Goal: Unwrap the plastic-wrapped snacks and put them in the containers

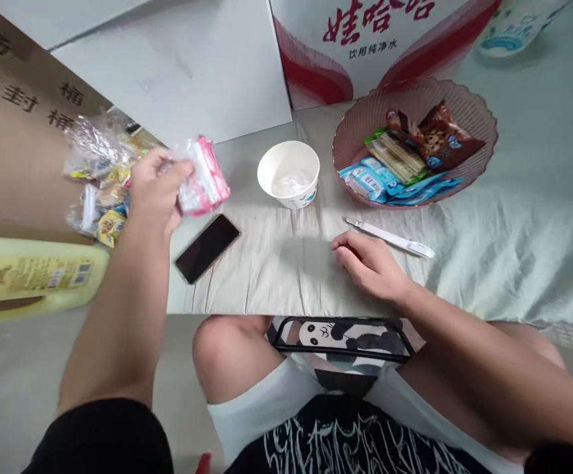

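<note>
My left hand [155,187] is raised at the left and closed on a pink and white snack packet [203,176], held just above the cloth-covered surface. Beside it to the left lies a clear bag of wrapped snacks [96,174]. My right hand [368,263] rests on the cloth near the front edge with its fingers curled and nothing in them. A white pen-like tool [390,237] lies just beyond its fingertips. A white paper bowl [289,174] stands in the middle, and a pink ribbed bowl [481,125] holding several snack packets sits at the back right.
A black phone [207,248] lies face up below the packet. A red and white carton [365,39] and a grey box [178,72] stand at the back. A brown cardboard box [14,151] and a yellow bottle [29,280] are at the left. My knees are under the front edge.
</note>
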A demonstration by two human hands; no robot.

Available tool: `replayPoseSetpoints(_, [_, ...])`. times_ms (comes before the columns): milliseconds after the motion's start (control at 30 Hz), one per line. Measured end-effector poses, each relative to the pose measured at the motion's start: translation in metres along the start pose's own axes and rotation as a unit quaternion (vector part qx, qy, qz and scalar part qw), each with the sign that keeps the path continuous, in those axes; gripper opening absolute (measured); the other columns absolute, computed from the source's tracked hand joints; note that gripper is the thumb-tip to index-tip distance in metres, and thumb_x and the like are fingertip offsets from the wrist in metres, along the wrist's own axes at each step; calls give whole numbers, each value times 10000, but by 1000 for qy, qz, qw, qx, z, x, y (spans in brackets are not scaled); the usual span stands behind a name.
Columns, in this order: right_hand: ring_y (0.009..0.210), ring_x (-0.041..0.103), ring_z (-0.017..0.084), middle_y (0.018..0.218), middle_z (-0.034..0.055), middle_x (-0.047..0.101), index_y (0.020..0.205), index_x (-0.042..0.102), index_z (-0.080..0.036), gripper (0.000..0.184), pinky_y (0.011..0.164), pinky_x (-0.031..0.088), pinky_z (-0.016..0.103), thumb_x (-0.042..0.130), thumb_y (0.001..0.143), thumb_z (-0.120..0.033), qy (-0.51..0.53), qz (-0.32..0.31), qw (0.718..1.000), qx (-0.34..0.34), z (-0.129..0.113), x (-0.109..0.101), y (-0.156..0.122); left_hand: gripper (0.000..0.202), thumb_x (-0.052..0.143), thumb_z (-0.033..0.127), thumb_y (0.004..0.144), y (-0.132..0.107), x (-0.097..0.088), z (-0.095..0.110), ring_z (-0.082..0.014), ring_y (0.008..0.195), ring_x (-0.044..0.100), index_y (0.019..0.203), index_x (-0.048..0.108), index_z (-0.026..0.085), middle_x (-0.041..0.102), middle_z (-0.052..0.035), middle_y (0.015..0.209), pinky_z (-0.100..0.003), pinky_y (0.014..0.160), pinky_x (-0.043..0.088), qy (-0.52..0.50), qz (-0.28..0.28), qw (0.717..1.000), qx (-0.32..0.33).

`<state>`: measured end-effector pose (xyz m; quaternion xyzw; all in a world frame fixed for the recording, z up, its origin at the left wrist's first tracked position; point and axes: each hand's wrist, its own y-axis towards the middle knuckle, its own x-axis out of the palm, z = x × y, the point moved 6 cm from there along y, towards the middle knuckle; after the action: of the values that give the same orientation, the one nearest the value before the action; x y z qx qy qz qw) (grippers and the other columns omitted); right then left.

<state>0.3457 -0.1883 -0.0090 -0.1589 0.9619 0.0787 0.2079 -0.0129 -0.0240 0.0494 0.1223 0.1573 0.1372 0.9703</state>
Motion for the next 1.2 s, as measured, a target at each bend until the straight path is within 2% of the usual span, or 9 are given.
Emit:
replayPoseSetpoints(67, [676,589,153,831,27,646,1018,595,-207,166,644,477,298,525,995,-356,34,8,999,-16,-3,0,-4,587,999,558,440,-52,10,22,-122,704,577,737,636,204,649,31,781,-314,634,549,-2,-32,999,-21])
replayPoseSetpoints(200, [1102,647,247,1283,128,577,1282,530,-245,482,792,599,363,647,925,-547,102,37,988,-106,-16,0,-15,279,912,309,591,-157,81,57,-222,1032,661,771,729,202,661,-43,1110,-382,904,567,63,-177,982,-3])
replayPoseSetpoints(300, [1337,529,307,1389,142,503,1312,557,-258,520,997,575,460,703,889,-522,35,69,988,-132,-17,-3,-20,185,839,316,690,-193,131,57,-223,1054,654,791,742,195,595,-69,1131,-374,914,565,61,-215,975,-16])
replayPoseSetpoints(500, [1217,574,280,1263,114,552,922,655,-224,123,1040,523,472,707,878,-325,-59,154,983,-78,1,-28,-24,490,596,663,908,-195,172,24,-239,1077,649,887,766,204,592,-100,1267,-358,827,576,-36,-299,952,-52])
replayPoseSetpoints(767, [692,630,136,786,-11,684,868,590,-230,120,689,517,293,683,923,-177,-36,92,981,-169,-25,-34,-22,342,711,511,905,-191,167,25,-272,1241,605,1128,731,251,619,-95,1243,-436,1054,533,5,-300,952,69])
replayPoseSetpoints(833, [786,670,167,872,27,712,891,635,-231,76,735,544,324,697,934,-229,-85,106,975,-175,-26,-34,-21,229,689,393,925,-194,166,30,-263,1248,607,1094,740,247,594,-96,1279,-426,1069,531,12,-331,939,90])
replayPoseSetpoints(967, [1294,620,310,1337,115,683,877,692,-243,110,1004,546,486,719,918,-342,-169,110,964,-171,-20,-29,-18,109,648,211,889,-200,166,36,-249,1252,614,967,722,223,549,-94,1338,-397,1062,536,9,-386,917,103])
replayPoseSetpoints(1133, [1154,723,267,968,35,797,899,684,-260,52,999,559,460,675,947,-243,-167,64,963,-202,-17,-20,-17,349,693,195,838,-202,166,28,-213,1131,652,1154,558,257,602,-82,1325,-353,925,573,-70,-354,930,73])
replayPoseSetpoints(1200, [1097,741,254,1007,50,797,970,709,-255,69,958,576,430,676,935,-206,-168,76,963,-196,-16,-21,-19,481,704,181,808,-203,167,25,-204,1103,658,1240,514,273,609,-79,1328,-342,896,578,-92,-349,930,66])
